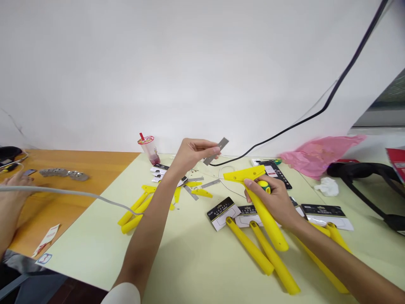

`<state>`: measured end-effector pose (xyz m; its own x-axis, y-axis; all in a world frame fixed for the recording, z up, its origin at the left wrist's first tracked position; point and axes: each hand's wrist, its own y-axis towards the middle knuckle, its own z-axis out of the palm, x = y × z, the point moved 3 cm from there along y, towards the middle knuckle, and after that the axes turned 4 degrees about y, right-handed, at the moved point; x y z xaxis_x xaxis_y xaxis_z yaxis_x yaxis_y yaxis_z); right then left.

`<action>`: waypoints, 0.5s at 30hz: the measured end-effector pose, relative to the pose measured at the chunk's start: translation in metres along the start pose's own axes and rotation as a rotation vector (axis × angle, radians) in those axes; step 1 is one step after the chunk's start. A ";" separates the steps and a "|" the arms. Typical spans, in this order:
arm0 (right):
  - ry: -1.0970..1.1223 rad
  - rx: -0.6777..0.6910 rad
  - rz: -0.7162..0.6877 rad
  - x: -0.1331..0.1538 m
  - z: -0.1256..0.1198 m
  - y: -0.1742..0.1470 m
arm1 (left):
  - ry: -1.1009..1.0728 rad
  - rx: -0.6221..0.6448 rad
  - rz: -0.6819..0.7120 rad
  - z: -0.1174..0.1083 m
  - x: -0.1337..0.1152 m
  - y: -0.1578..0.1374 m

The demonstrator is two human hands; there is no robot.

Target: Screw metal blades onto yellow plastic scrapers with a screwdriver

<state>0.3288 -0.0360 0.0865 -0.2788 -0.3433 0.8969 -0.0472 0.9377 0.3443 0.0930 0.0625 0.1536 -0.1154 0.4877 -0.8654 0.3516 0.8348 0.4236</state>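
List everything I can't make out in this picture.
All in the head view:
Metal blade: middle part covered by the left hand.
Yellow-green object: partly hidden by the right hand.
Black-and-white cards: fine print too small to read.
Co-worker's forearm: cut off by the left edge.
Red item: cut off by the right edge.

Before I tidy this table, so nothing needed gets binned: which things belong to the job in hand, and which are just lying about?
Apparently the job:
metal blade in left hand
yellow scraper in right hand
loose blades
yellow pieces
carded handles

Likely just lying about:
drink cup
pink bag
crumpled tissue
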 end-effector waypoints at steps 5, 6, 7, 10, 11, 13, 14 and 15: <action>-0.039 0.039 -0.068 0.023 0.009 0.011 | -0.118 -0.060 -0.012 -0.004 -0.030 -0.009; -0.042 0.055 -0.071 0.028 0.011 0.013 | -0.113 -0.050 -0.024 -0.006 -0.030 -0.010; -0.047 0.071 -0.075 0.033 0.013 0.015 | -0.108 -0.038 -0.036 -0.007 -0.030 -0.012; -0.053 0.096 -0.105 0.042 0.015 0.020 | -0.103 0.013 -0.085 -0.010 -0.025 -0.016; -0.048 0.096 -0.111 0.043 0.015 0.020 | -0.101 0.034 -0.102 -0.010 -0.023 -0.017; -0.032 0.092 -0.113 0.041 0.015 0.020 | -0.084 0.073 -0.132 -0.008 -0.018 -0.019; -0.025 0.090 -0.109 0.040 0.014 0.019 | -0.068 0.088 -0.146 -0.007 -0.016 -0.019; -0.020 0.090 -0.104 0.038 0.014 0.018 | -0.048 0.099 -0.158 -0.005 -0.014 -0.020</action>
<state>0.3045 -0.0311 0.1226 -0.2869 -0.4387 0.8516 -0.1622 0.8984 0.4082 0.0832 0.0405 0.1590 -0.1330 0.3379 -0.9317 0.4224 0.8698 0.2551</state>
